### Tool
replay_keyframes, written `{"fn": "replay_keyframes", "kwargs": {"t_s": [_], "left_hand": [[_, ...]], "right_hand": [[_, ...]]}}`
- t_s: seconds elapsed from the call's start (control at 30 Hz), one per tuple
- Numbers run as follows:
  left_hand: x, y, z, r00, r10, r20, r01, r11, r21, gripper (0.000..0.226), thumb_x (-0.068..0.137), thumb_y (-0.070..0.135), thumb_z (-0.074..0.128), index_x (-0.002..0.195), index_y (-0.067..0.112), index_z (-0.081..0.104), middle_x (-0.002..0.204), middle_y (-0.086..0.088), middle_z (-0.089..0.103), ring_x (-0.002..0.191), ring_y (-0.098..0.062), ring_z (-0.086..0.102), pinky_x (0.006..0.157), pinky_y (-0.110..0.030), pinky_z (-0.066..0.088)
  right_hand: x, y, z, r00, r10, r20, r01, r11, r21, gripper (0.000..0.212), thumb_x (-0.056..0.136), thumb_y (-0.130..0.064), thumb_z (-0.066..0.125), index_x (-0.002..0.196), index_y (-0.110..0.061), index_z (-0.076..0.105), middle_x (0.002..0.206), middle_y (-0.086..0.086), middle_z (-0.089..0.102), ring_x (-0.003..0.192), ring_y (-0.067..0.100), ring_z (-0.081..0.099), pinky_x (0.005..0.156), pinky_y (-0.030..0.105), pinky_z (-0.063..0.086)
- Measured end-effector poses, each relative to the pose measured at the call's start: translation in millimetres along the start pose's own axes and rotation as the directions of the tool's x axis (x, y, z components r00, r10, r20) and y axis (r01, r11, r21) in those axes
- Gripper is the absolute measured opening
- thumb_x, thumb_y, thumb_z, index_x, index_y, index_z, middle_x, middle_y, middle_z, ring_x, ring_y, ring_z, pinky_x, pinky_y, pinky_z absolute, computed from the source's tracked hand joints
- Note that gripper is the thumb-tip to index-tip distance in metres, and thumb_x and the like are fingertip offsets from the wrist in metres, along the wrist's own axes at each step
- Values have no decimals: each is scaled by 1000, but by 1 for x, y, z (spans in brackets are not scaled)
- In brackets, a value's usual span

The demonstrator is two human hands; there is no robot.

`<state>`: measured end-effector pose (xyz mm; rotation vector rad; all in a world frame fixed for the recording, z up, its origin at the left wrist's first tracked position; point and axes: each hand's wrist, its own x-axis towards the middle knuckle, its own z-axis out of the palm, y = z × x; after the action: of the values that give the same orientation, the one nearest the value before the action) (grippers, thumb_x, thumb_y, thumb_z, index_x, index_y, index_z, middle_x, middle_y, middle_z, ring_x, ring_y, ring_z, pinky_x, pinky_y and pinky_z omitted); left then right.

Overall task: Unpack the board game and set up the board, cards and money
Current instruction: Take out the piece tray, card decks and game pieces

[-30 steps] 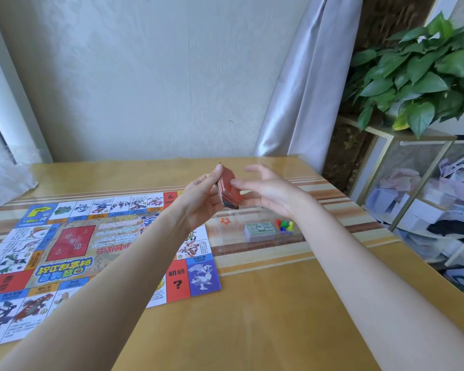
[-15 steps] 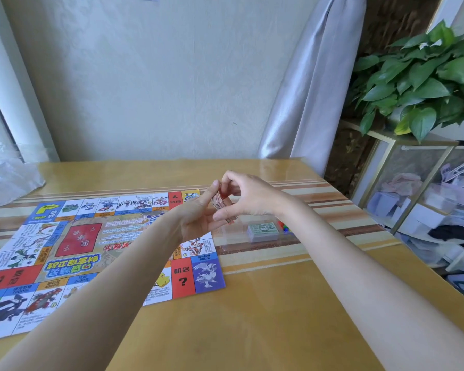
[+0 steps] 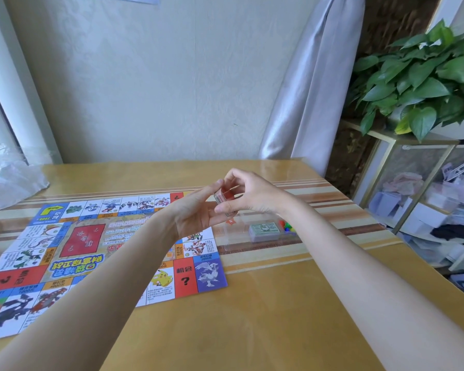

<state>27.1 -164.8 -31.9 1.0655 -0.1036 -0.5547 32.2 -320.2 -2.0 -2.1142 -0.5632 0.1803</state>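
Grip, left hand [image 3: 196, 212]: cradling a small red card deck [image 3: 223, 196] from the side, thumb up against its top edge, palm facing in.
Grip, right hand [image 3: 248, 192]: pinching the same deck from the far side, fingers curled over its top, thumb underneath.
Deck position: being held in the air between both hands, above the board's far right corner, touching nothing on the table.
Step in hand: probably squaring or splitting the deck before setting it on the board.
Board [image 3: 73, 253]: lying unfolded and flat on the table [image 3: 252, 317], printed squares facing up, a red card space showing near its centre.
Money [image 3: 264, 231]: sitting as a wrapped stack inside a clear plastic tray [image 3: 225, 238] just right of the board, not yet dealt out.
Pawns [image 3: 286, 226]: resting as a small coloured cluster touching the money's far side.
Further out: crumpled plastic wrap [image 3: 14, 183] lying at the far left of the table; a curtain [image 3: 311, 84] and a leafy plant [image 3: 423, 76] standing beyond the right edge.
Risk, spill: holding a loose deck only by its edges; easing either pinch would likely be fanning cards down onto the board and tray.
Risk, knock: lowering the right wrist carelessly could be nudging the light tray and scattering the pawns toward the table's right edge.
Risk, wrong spot: dropping the deck off the red space could be leaving the setup untidy.
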Motion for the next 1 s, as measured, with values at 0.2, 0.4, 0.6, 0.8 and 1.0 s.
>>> {"fn": "replay_keyframes", "kwargs": {"t_s": [0.2,0.4,0.6,0.8,1.0], "left_hand": [[2,-5,-11,978,64,-200,-65,998,4,36,89,28,59,112,1,52,98,-20,63,75,-26,69,62,-28,59],[2,-25,-38,902,14,-432,13,998,60,27,90,26,61,105,6,53,88,-13,61,79,-26,66,62,-30,58],[5,-21,-45,944,5,-329,9,999,43,19,91,24,58,94,5,58,96,-14,64,79,-25,68,64,-29,59],[14,-6,-45,980,57,-189,-54,998,23,44,92,26,54,122,-5,52,122,-18,60,86,-24,70,65,-31,58],[34,7,-56,981,59,-185,-57,998,18,51,93,28,51,129,-7,44,119,-18,60,90,-28,68,78,-37,58]], "right_hand": [[-7,10,-18,988,153,21,-140,944,-298,40,76,-31,76,109,-18,56,121,-3,55,116,11,49,98,29,40],[-14,55,-15,912,404,65,-204,586,-784,48,75,-25,75,112,-17,45,123,2,48,112,22,45,93,38,41],[-8,65,-16,947,311,78,-137,612,-779,55,71,-22,78,112,-20,42,115,-1,52,109,20,47,97,43,37],[36,64,-24,973,231,31,-110,575,-811,46,74,-17,76,112,-12,50,122,5,52,114,24,45,87,35,39],[89,74,-18,966,259,-23,-166,548,-820,40,79,-10,69,114,-12,50,119,10,50,113,26,43,87,36,36]]}}
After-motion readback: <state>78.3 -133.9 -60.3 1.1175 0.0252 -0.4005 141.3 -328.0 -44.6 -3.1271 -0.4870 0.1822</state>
